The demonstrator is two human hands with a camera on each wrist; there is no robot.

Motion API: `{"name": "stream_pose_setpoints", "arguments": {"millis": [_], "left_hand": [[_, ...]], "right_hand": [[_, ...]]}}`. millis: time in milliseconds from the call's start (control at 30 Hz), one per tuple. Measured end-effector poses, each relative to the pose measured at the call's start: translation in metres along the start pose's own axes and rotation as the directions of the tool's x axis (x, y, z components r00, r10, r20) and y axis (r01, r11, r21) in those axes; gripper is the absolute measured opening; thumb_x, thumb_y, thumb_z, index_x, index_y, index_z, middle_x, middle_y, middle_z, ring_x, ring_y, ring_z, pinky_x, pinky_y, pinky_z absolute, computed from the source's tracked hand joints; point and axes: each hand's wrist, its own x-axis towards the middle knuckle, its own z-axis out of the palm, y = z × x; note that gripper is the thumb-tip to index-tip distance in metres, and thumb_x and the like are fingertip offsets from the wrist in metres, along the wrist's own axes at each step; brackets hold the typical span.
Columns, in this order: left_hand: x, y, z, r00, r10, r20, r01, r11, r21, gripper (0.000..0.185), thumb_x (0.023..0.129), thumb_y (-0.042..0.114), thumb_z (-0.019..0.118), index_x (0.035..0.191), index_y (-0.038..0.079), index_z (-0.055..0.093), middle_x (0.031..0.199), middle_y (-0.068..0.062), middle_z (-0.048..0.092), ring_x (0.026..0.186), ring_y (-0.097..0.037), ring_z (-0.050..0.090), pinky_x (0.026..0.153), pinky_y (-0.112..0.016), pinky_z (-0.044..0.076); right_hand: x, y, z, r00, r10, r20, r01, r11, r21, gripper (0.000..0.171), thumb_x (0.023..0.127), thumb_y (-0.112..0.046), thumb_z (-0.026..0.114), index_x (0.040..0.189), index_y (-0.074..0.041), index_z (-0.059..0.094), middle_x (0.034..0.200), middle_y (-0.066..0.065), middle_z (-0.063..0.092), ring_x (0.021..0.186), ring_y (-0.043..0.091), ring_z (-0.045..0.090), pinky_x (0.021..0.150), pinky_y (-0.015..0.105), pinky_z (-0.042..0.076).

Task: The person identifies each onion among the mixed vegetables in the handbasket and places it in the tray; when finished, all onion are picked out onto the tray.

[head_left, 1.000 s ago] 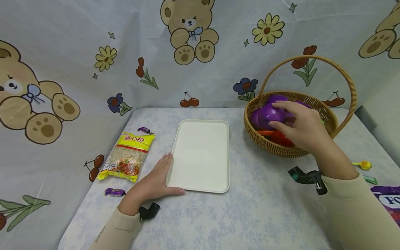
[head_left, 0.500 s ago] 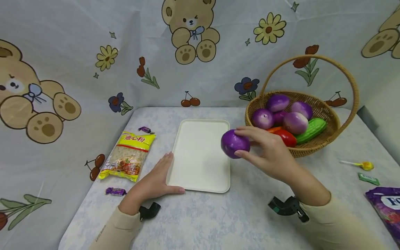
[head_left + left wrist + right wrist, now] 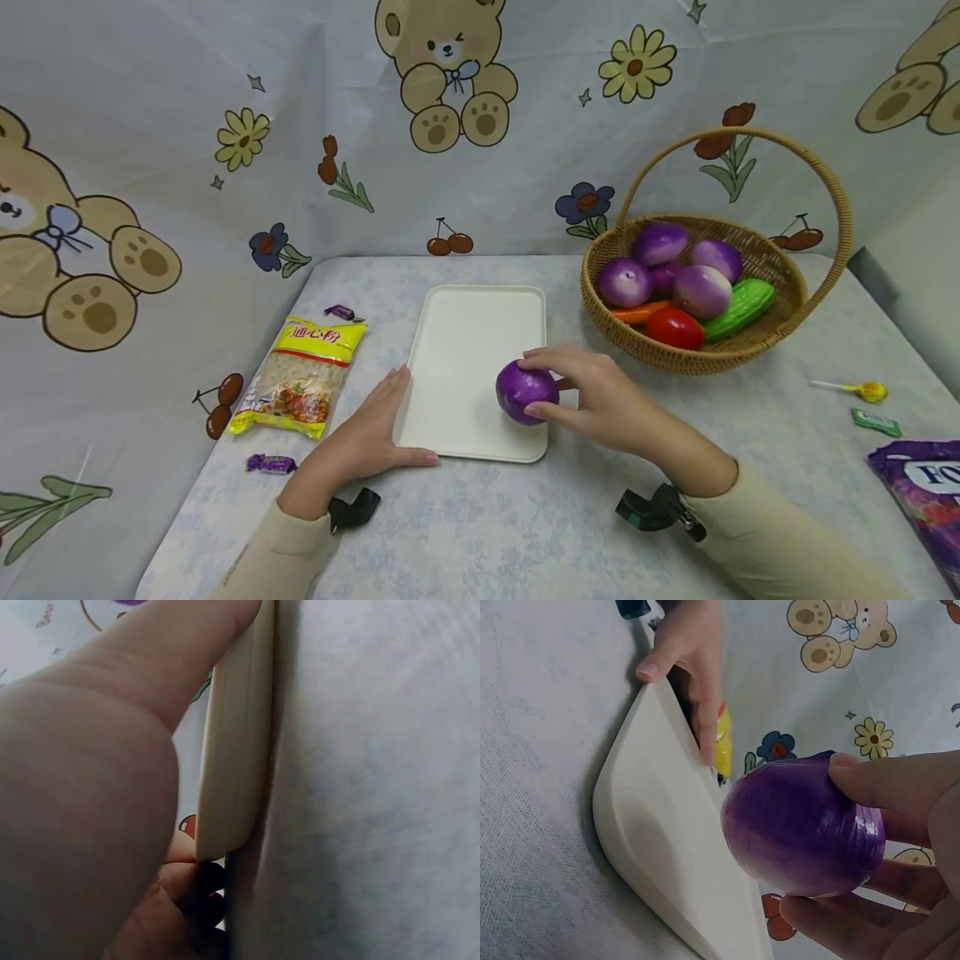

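My right hand (image 3: 600,400) pinches a glossy, round purple vegetable (image 3: 523,392) between thumb and fingers. In the right wrist view the purple vegetable (image 3: 802,825) is held above the white tray, and a soft shadow falls on the tray's surface. The rectangular white tray (image 3: 472,333) lies flat on the table. At its near left corner rests my left hand (image 3: 367,442), fingers straight along the left side and thumb along the near edge. Close up in the left wrist view, the tray's side wall (image 3: 236,750) runs beside the left thumb.
A wicker basket (image 3: 675,358) at the back right holds several purple vegetables, a red tomato (image 3: 675,327), a carrot and a green cucumber-like vegetable (image 3: 742,308). Left lie a yellow pasta bag (image 3: 303,375) and purple candies (image 3: 270,463); right, a lollipop (image 3: 870,392), a green packet and a purple bag (image 3: 922,492).
My right hand has taken the purple vegetable out of the basket and carried it left and toward me, over the tray's right part. The left hand has stayed at the tray's corner.
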Motion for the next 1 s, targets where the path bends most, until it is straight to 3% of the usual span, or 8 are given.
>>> {"name": "stream_pose_setpoints", "arguments": {"millis": [300, 500, 633, 833, 1000], "left_hand": [[0.0, -0.006, 0.001, 1.0, 0.015, -0.005, -0.015, 1.0, 0.023, 0.148, 0.068, 0.086, 0.077, 0.169, 0.003, 0.007, 0.174, -0.015, 0.007, 0.159, -0.033, 0.007, 0.124, -0.055, 0.016], [0.0, -0.005, 0.001, 1.0, 0.023, -0.006, -0.023, 0.999, 0.026, 0.148, 0.069, 0.086, 0.077, 0.169, 0.002, 0.007, 0.174, -0.015, 0.007, 0.159, -0.033, 0.007, 0.124, -0.055, 0.016], [0.0, -0.004, 0.0, 0.999, 0.034, -0.011, -0.033, 0.999, 0.03, 0.147, 0.07, 0.085, 0.077, 0.168, 0.001, 0.007, 0.174, -0.016, 0.007, 0.159, -0.033, 0.007, 0.124, -0.055, 0.017], [-0.001, -0.004, 0.001, 0.999, 0.041, -0.015, -0.041, 0.999, 0.033, 0.147, 0.07, 0.084, 0.077, 0.168, 0.0, 0.008, 0.174, -0.017, 0.008, 0.159, -0.034, 0.008, 0.124, -0.055, 0.017], [-0.001, -0.003, 0.0, 0.999, 0.037, -0.011, -0.037, 0.999, 0.034, 0.146, 0.07, 0.084, 0.077, 0.168, 0.0, 0.008, 0.174, -0.017, 0.008, 0.159, -0.034, 0.008, 0.124, -0.055, 0.017]], "right_hand": [[-0.001, 0.005, 0.015, 0.994, -0.04, 0.102, 0.051, 0.992, -0.115, 0.048, 0.089, -0.021, 0.089, 0.131, -0.006, 0.071, 0.132, 0.006, 0.07, 0.118, 0.023, 0.066, 0.094, 0.042, 0.058], [-0.002, 0.004, 0.015, 0.988, 0.03, 0.153, -0.008, 0.99, -0.143, 0.045, 0.092, -0.024, 0.086, 0.129, -0.004, 0.071, 0.127, 0.005, 0.071, 0.114, 0.02, 0.067, 0.097, 0.042, 0.056], [-0.002, 0.001, 0.009, 0.988, 0.061, 0.14, -0.039, 0.988, -0.153, 0.046, 0.094, -0.028, 0.084, 0.131, -0.005, 0.07, 0.128, 0.004, 0.071, 0.118, 0.021, 0.066, 0.1, 0.042, 0.054], [-0.001, 0.0, -0.001, 0.998, 0.01, 0.064, 0.0, 0.989, -0.151, 0.045, 0.092, -0.024, 0.086, 0.129, -0.003, 0.071, 0.127, 0.006, 0.072, 0.119, 0.023, 0.066, 0.1, 0.044, 0.055], [-0.002, -0.004, -0.01, 0.999, 0.023, 0.032, -0.016, 0.978, -0.21, 0.045, 0.092, -0.026, 0.086, 0.129, -0.004, 0.072, 0.13, 0.009, 0.071, 0.124, 0.028, 0.065, 0.103, 0.049, 0.052]]}}
